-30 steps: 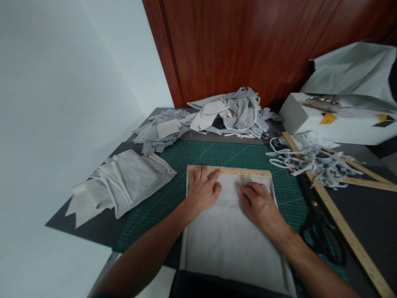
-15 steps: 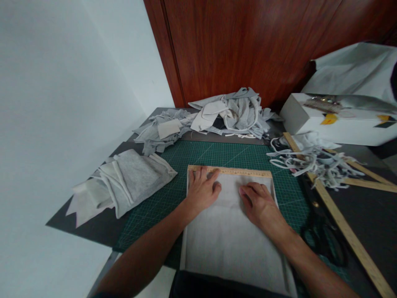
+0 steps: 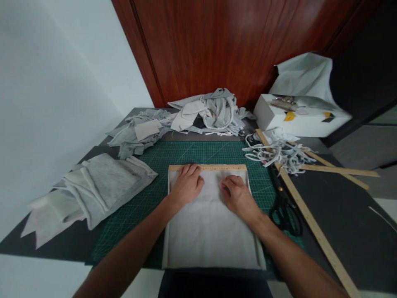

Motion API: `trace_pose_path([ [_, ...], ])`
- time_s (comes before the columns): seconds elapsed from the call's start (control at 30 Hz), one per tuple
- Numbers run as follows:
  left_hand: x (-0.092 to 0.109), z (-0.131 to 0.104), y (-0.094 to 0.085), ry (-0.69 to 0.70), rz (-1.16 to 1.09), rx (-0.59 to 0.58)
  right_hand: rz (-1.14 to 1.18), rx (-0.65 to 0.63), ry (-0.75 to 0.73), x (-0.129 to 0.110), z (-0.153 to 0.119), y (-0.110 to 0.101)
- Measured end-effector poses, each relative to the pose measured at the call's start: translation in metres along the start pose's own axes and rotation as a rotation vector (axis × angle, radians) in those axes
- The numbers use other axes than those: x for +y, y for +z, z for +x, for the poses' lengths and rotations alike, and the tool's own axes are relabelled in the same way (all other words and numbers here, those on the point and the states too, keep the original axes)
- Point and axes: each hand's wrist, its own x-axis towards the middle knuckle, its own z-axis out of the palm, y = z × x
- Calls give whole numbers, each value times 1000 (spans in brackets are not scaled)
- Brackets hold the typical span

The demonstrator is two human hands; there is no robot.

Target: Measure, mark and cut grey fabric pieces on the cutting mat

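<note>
A light grey fabric piece with raised side edges lies flat on the green cutting mat. Along its far edge runs a short wooden ruler. My left hand rests over the left part of the ruler, palm down, fingertips on the wood. Over the right side of the fabric, my right hand has its fingers curled and drawn together in a pinch. Whatever is between them, if anything, cannot be made out.
Folded grey fabric lies at the left, with fabric scraps behind. To the right are black scissors, a long wooden ruler, tangled cord strips and a white box.
The view has swung to the right, so everything sits further left. My left fingers have drawn closer together on the ruler. My right hand stays pinched over the fabric.
</note>
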Motion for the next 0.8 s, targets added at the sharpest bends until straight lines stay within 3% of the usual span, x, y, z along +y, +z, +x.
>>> trace_pose_path([
  [0.3, 17, 13, -10, -4, 114, -54, 2, 5, 94, -4, 3, 3],
  [0.57, 24, 19, -8, -50, 143, -103, 80, -15, 132, 9, 8, 3],
  [0.7, 31, 31, -10, 75, 140, -87, 77, -36, 152, 11, 9, -1],
  [0.8, 39, 39, -13, 191, 179, -159, 56, -52, 163, 9, 11, -4],
])
